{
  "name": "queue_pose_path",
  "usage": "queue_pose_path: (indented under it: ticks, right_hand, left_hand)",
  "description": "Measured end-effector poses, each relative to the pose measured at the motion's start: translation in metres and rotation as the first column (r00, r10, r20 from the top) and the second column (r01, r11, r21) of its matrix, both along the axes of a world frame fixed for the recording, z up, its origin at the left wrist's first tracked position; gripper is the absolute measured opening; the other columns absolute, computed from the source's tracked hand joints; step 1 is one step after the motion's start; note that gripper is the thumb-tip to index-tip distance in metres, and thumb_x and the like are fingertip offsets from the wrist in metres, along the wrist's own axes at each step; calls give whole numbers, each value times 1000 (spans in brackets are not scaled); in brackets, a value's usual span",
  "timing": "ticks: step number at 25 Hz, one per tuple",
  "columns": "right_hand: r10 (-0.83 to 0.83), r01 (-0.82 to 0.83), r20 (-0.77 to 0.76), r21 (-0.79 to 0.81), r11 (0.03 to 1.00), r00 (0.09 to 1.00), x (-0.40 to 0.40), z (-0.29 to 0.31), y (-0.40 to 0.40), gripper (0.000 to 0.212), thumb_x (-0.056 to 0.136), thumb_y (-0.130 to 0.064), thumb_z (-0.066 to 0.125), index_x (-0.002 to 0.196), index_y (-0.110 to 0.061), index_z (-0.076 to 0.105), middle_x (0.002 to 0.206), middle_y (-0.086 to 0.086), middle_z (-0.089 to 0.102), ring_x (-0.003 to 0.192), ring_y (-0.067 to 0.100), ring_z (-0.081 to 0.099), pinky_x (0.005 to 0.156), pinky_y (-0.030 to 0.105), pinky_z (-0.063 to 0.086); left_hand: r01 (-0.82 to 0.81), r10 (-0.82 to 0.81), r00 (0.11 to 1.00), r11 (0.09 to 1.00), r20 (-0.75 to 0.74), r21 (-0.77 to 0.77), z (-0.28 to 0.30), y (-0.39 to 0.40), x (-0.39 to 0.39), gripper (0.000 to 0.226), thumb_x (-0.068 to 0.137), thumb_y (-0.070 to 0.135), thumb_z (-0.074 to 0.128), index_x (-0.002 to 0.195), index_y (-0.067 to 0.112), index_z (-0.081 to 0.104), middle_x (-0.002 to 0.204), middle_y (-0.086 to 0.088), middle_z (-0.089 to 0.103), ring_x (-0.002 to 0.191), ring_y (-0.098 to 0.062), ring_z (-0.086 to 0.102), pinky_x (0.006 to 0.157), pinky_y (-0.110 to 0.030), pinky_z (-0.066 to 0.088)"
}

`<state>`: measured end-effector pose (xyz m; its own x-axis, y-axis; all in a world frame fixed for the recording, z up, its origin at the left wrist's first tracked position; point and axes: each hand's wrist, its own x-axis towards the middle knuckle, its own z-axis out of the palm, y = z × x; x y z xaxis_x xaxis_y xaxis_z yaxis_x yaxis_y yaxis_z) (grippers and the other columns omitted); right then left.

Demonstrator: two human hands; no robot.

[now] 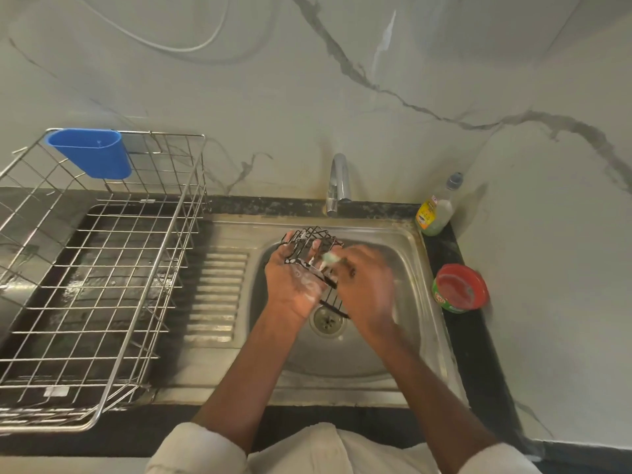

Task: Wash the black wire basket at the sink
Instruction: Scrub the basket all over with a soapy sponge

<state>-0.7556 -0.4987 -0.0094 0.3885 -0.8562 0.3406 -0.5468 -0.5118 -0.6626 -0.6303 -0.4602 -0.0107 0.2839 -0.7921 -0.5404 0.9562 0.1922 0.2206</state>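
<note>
Over the sink (403, 336), the left hand (294, 282) cups the soapy basket (313, 248) so suds drain; the right hand (366, 285), blurred, grips a scrubber (331, 257).

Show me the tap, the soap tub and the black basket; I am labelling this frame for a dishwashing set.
tap (339, 179): head view, on the curved spout.
soap tub (460, 287): head view, on the red inside.
basket (316, 236): head view, on the far wire edge above the left hand.
</note>
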Motion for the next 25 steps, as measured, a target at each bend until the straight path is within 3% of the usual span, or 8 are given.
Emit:
queue_pose_path:
  ticks: [2, 6, 8, 12, 16, 18, 22, 25]
  right_hand:
    - [-195, 196, -18, 48, 979, 981, -6, 5, -15, 12, 94, -18, 74, 103, -24, 79, 100, -8, 76, 88, 11, 70, 73, 25, 54]
    - [66, -65, 91, -19, 998, 994, 14, 10, 11, 8, 89, -9, 77, 94, -16, 78, 95, -7, 74, 80, 7, 64, 69, 15, 48]
    - [25, -25, -5, -46, 999, 1000, 1, -2, 7, 11, 89, -9, 77, 98, -16, 76, 98, -4, 74, 87, 12, 66, 70, 20, 46]
    - [-234, 257, -124, 233, 938, 964, -28, -27, 1, 16, 92, -6, 72, 101, -20, 73, 95, -3, 75, 87, 15, 71, 67, 27, 51]
    - [31, -57, 188, 136, 989, 982, 4, -15, 18, 29, 83, 13, 70, 94, -12, 77, 97, -5, 75, 89, 9, 69, 77, 26, 56]
    - [108, -127, 202, 87, 988, 973, -5, -19, 16, 35, 83, 16, 68, 101, -12, 78, 103, -4, 76, 94, 9, 70, 82, 23, 56]
    - [-222, 228, -56, 172, 958, 973, -53, -45, 6, 38, 87, 12, 65, 110, -15, 79, 106, 0, 77, 91, 15, 71, 75, 17, 52]
    - [-263, 249, 30, 238, 939, 964, -36, -35, 14, 26, 90, 2, 72, 106, -16, 81, 102, -2, 79, 85, 5, 68, 71, 4, 47]
  left_hand:
    - [-27, 27, 999, 1000, 23, -6, -2, 0, 0, 27, 95, 21, 54, 118, 21, 68, 123, -18, 66, 94, -39, 77, 86, -56, 64]
    - [-28, 28, 1000, 1000, 9, -6, -2, -4, 3, 58, 87, 21, 59, 146, 22, 62, 132, -20, 61, 95, -38, 76, 80, -50, 65]
    - [-70, 71, 998, 997, 3, -21, -1, -4, 4, 44, 89, 18, 56, 132, 24, 65, 144, -21, 61, 105, -48, 76, 86, -61, 63]
    - [-132, 129, 989, 991, -75, -33, -2, 1, 7, 33, 91, 18, 49, 116, 23, 70, 139, -20, 61, 127, -53, 64, 111, -78, 41]
    - [-162, 156, 981, 986, -113, -42, -6, 3, 7, 37, 82, 18, 52, 115, 25, 66, 138, -20, 61, 130, -52, 62, 116, -75, 37]
    - [-183, 172, 976, 980, -130, -74, -6, 6, 10, 33, 80, 18, 51, 109, 24, 65, 127, -20, 64, 128, -52, 63, 115, -76, 35]
    - [-234, 221, 965, 968, -139, -88, -8, 12, 16, 40, 76, 16, 51, 111, 27, 66, 136, -20, 64, 125, -54, 65, 109, -80, 39]
    - [-218, 208, 971, 972, -116, -85, -8, 10, 10, 40, 77, 17, 52, 112, 29, 67, 141, -17, 61, 127, -53, 63, 108, -80, 40]
